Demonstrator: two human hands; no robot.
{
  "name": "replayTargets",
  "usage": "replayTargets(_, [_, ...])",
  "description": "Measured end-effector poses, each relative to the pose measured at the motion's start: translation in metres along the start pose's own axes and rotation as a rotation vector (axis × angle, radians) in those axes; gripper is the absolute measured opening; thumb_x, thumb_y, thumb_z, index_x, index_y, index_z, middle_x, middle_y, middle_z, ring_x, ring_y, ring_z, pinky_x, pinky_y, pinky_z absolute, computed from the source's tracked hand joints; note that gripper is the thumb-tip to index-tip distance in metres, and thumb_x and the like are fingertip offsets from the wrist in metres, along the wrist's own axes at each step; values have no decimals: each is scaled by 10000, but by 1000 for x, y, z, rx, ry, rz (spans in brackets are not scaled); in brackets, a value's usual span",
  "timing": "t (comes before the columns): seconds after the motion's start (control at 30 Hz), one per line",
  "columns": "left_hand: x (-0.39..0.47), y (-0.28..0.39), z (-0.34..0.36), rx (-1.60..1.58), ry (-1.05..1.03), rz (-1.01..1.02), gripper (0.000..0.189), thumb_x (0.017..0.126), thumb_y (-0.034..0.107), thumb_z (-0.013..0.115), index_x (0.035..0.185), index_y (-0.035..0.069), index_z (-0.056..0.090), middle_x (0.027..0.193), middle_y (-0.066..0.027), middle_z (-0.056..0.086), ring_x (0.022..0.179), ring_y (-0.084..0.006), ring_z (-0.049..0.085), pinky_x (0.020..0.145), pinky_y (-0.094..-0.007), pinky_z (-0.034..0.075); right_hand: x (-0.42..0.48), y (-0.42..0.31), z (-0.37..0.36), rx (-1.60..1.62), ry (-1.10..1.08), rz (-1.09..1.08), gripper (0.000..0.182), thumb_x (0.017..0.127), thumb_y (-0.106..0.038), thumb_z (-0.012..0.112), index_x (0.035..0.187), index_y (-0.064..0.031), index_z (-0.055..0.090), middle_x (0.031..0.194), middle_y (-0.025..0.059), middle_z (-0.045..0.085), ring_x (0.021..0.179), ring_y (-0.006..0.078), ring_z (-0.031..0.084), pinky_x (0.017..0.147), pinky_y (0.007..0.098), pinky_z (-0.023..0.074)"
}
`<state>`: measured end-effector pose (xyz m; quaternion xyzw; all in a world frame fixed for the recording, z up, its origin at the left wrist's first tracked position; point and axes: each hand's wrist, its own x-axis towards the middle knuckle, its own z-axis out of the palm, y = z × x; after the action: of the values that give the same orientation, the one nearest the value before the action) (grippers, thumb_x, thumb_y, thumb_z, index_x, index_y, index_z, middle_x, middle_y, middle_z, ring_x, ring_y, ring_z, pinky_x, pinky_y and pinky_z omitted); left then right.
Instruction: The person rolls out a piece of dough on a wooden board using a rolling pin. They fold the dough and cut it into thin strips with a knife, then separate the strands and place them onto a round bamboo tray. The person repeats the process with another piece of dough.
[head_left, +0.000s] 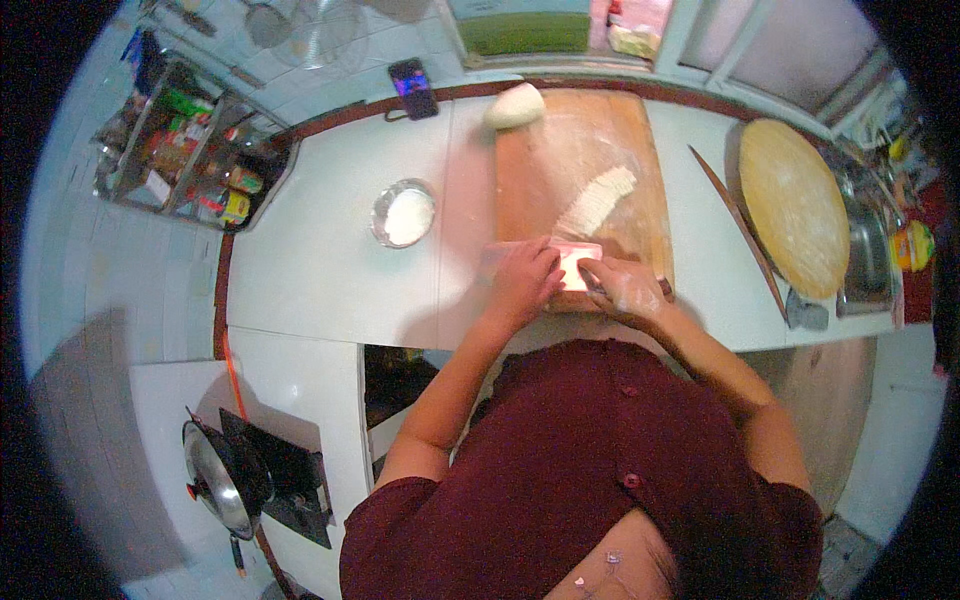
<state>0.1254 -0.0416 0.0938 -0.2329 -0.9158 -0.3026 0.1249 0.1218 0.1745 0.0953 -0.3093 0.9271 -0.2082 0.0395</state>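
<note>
At the near edge of the wooden board (521, 172), my left hand (523, 279) rests with bent fingers on a brightly lit, pale flat piece (574, 268); glare hides what it is. My right hand (624, 288), dusted with flour, has its fingertips at the right side of that piece. A dark bit shows by its thumb and another beyond its outer side, perhaps a knife handle. Just beyond the hands, a row of thin, overlapping dough slices (600, 201) runs diagonally up the board. A smooth lump of dough (515, 106) lies over the board's far left corner.
Left of the board stands a metal bowl of white flour (405, 215). A rolling pin (739, 229) and a round, floured board (795, 206) lie right, beside a sink (864, 255). A phone (413, 88) leans at the back wall. Lower left are a wok (219, 480) and a stove.
</note>
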Motion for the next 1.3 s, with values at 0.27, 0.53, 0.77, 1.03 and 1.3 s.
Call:
replayTargets(0.27, [68, -147, -29, -364, 234, -495, 229, 818, 157, 599, 997, 14, 613, 869, -116, 657, 767, -218, 632, 711, -303, 500, 34, 41, -43, 97, 157, 422, 439, 757, -288, 655, 1148, -137, 524, 886, 149, 631, 781, 311, 626, 673, 397, 499])
replayTargets(0.53, [140, -285, -29, -246, 485, -787, 240, 765, 163, 594, 947, 7, 614, 893, -142, 653, 829, -245, 630, 763, -323, 487, 72, 125, -60, -23, 187, 642, 468, 744, -223, 662, 1181, -149, 511, 907, 142, 637, 788, 314, 632, 688, 408, 497])
replayTargets(0.77, [165, -301, 2, -367, 461, -745, 209, 780, 136, 588, 947, 14, 620, 892, -116, 655, 832, -211, 621, 776, -313, 478, 105, 193, -41, -57, 247, 386, 460, 765, -163, 646, 1192, -87, 494, 1012, 171, 609, 886, 351, 601, 770, 419, 482])
replayTargets(1.03, [134, -222, 18, -531, 298, -692, 198, 836, 101, 563, 1007, 12, 607, 868, -58, 643, 769, -124, 602, 705, -242, 484, 151, 205, -26, -141, 202, 295, 350, 745, -102, 624, 1075, -96, 507, 1010, 152, 571, 934, 336, 564, 774, 411, 473])
replayTargets(1.3, [171, -275, -23, -715, 598, -898, 181, 792, 35, 571, 967, -8, 594, 762, -46, 593, 622, -109, 510, 579, -248, 423, 139, 205, -1, -145, 398, 242, 279, 770, -108, 588, 1042, -60, 551, 1007, 153, 566, 931, 342, 537, 798, 408, 449])
